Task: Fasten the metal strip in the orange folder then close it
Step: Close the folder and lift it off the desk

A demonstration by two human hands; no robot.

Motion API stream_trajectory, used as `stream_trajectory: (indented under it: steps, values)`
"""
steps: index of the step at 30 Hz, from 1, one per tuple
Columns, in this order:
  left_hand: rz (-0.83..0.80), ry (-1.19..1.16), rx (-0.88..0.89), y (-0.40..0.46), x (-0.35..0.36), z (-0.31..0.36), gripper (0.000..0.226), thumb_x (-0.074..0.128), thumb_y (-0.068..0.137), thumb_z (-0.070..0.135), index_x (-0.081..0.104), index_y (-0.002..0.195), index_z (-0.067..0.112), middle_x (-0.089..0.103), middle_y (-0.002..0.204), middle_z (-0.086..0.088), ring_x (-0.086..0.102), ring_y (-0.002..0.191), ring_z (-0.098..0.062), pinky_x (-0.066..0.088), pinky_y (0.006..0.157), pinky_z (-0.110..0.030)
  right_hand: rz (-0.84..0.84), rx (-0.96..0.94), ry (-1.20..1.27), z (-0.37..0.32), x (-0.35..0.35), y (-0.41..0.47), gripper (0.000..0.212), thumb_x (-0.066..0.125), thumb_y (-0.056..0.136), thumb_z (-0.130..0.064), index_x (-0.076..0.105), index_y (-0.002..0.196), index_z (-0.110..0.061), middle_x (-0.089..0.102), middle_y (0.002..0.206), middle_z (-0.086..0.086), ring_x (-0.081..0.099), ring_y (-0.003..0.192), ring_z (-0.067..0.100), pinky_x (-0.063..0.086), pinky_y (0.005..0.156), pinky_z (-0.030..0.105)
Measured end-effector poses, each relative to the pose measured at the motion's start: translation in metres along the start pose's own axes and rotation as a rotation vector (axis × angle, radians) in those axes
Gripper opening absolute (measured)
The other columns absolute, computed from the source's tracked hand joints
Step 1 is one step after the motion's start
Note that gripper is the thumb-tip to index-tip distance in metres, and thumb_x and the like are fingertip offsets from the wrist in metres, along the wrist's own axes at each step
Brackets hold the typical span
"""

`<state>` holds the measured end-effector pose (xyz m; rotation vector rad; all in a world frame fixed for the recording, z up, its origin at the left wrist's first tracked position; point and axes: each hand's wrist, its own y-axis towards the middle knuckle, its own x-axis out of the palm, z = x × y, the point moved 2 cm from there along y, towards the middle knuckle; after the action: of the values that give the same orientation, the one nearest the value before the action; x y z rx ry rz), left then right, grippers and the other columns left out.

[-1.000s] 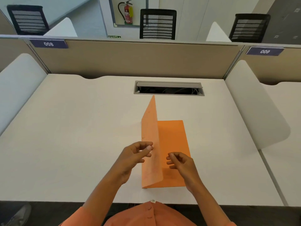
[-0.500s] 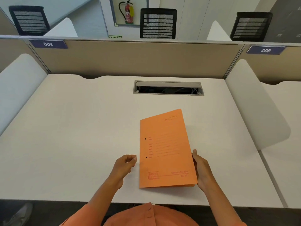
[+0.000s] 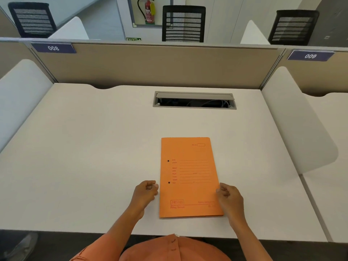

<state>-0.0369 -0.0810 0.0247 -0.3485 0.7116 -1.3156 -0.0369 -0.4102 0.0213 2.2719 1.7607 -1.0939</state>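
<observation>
The orange folder [image 3: 190,178] lies shut and flat on the white desk [image 3: 94,147], printed cover up, with two small dark holes near its left edge. The metal strip is hidden inside it. My left hand [image 3: 146,192] rests on the desk just left of the folder, fingers curled in, holding nothing. At the folder's right edge is my right hand [image 3: 228,197], fingers bent with the tips touching that edge; no clear grip shows.
A grey cable slot [image 3: 194,100] is sunk into the desk behind the folder. Beige partitions [image 3: 150,66] and white side dividers [image 3: 293,117] close in the desk. Black chairs [image 3: 183,23] stand beyond.
The upright front cover has swung down to the right and the folder now lies shut. My left hand let go and dropped beside it; my right hand moved to its right edge.
</observation>
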Motion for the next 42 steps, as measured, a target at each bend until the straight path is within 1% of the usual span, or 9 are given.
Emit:
stream_trajectory:
  steps: [3,14,20,23,26,30,33,38,42]
  values:
    - [-0.022,-0.016,-0.014,0.002,0.005,0.000,0.036,0.069,0.099,0.026,0.061,0.131,0.014,0.072,0.110,-0.003,0.074,0.095,-0.014,0.056,0.070,-0.024,0.000,-0.058,-0.093,-0.002,0.002,-0.001,0.040,0.070,0.099,-0.020,0.065,0.137,-0.012,0.061,0.135,0.007,0.061,0.112,0.018,0.053,0.096,0.032]
    - [-0.026,-0.072,-0.025,0.002,0.021,0.001,0.039,0.066,0.102,0.026,0.055,0.137,0.013,0.066,0.118,-0.005,0.067,0.108,-0.018,0.056,0.073,-0.027,0.012,-0.153,-0.219,0.001,0.006,-0.003,0.033,0.069,0.100,-0.021,0.069,0.132,-0.011,0.068,0.122,0.000,0.063,0.101,0.014,0.051,0.085,0.026]
    - [-0.107,-0.138,-0.013,-0.003,0.029,0.009,0.030,0.063,0.104,0.022,0.056,0.132,0.014,0.065,0.125,-0.007,0.067,0.116,-0.026,0.060,0.091,-0.042,0.033,-0.157,-0.226,-0.001,0.005,-0.002,0.029,0.069,0.100,-0.021,0.072,0.128,-0.012,0.071,0.118,0.002,0.067,0.100,0.018,0.060,0.087,0.034]
    - [-0.143,-0.117,0.025,-0.005,0.030,0.011,0.031,0.062,0.104,0.020,0.051,0.133,0.019,0.062,0.122,0.001,0.066,0.112,-0.020,0.059,0.079,-0.030,0.045,-0.143,-0.209,-0.002,0.005,-0.002,0.028,0.069,0.100,-0.021,0.073,0.126,-0.013,0.072,0.117,0.002,0.068,0.098,0.017,0.059,0.085,0.032]
    - [-0.180,-0.108,0.027,-0.006,0.032,0.014,0.031,0.059,0.105,0.017,0.047,0.133,0.025,0.061,0.119,0.005,0.063,0.106,-0.007,0.057,0.070,-0.022,0.038,-0.102,-0.187,-0.002,0.005,-0.001,0.031,0.070,0.099,-0.022,0.072,0.128,-0.013,0.072,0.117,0.002,0.068,0.099,0.018,0.061,0.087,0.036]
    - [-0.189,-0.107,0.011,-0.006,0.032,0.017,0.032,0.056,0.106,0.014,0.048,0.134,0.029,0.066,0.124,0.001,0.068,0.112,-0.018,0.059,0.067,-0.023,0.033,-0.024,-0.094,-0.005,0.004,0.000,0.045,0.074,0.096,-0.020,0.063,0.139,-0.013,0.068,0.125,0.003,0.064,0.104,0.017,0.054,0.087,0.030]
    - [-0.191,-0.116,-0.003,-0.006,0.031,0.019,0.034,0.056,0.106,0.012,0.049,0.135,0.028,0.070,0.123,-0.001,0.071,0.108,-0.017,0.061,0.066,-0.023,0.029,0.050,-0.014,-0.006,0.003,0.000,0.052,0.074,0.096,-0.024,0.057,0.145,-0.016,0.065,0.130,0.003,0.061,0.108,0.017,0.051,0.089,0.031]
    - [-0.196,-0.129,-0.013,-0.004,0.028,0.021,0.037,0.057,0.106,0.013,0.049,0.139,0.027,0.071,0.119,0.001,0.073,0.105,-0.016,0.061,0.066,-0.023,-0.019,0.193,0.132,-0.009,0.001,0.002,0.041,0.062,0.102,-0.031,0.058,0.142,-0.023,0.064,0.122,-0.005,0.061,0.112,0.020,0.052,0.089,0.036]
    - [-0.207,-0.152,-0.018,-0.006,0.024,0.023,0.039,0.057,0.106,0.014,0.048,0.143,0.024,0.072,0.121,-0.002,0.073,0.106,-0.018,0.062,0.068,-0.025,-0.097,0.278,0.277,-0.012,0.001,0.001,0.030,0.055,0.105,-0.018,0.068,0.132,-0.022,0.074,0.113,-0.007,0.070,0.105,0.017,0.059,0.079,0.034]
